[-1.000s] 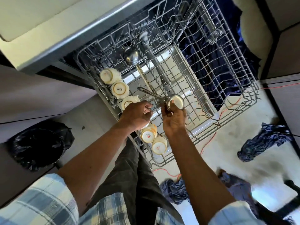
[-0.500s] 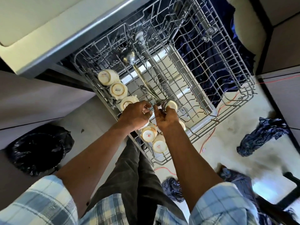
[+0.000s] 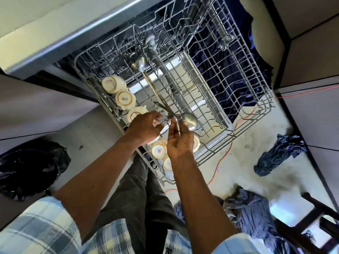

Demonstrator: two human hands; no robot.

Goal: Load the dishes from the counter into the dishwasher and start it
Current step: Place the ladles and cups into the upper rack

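Steel wire rack (image 3: pixel 256 99) pulled out of dishwasher. White cups (image 3: pixel 110 84) stand upside down in row along its left edge. One cup bottom (image 3: pixel 125 100) reads "SISTA"; another cup (image 3: pixel 159 150) has red round logo, small text not readable. Right hand (image 3: pixel 180 142) curls round ladle (image 3: pixel 189 121) above near part of rack. Left hand (image 3: pixel 145 127) pinches thin metal utensil (image 3: pixel 165 108) just beside. Second ladle (image 3: pixel 140 61) lies in middle. Right half of rack is bare wires, open room.

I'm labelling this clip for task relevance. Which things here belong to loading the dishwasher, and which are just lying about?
Job: dishwasher rack, upturned cups, resting ladle, held ladle, left hand and right hand gripping it.
Lying about: black bag, blue cloths on the floor, orange cable.
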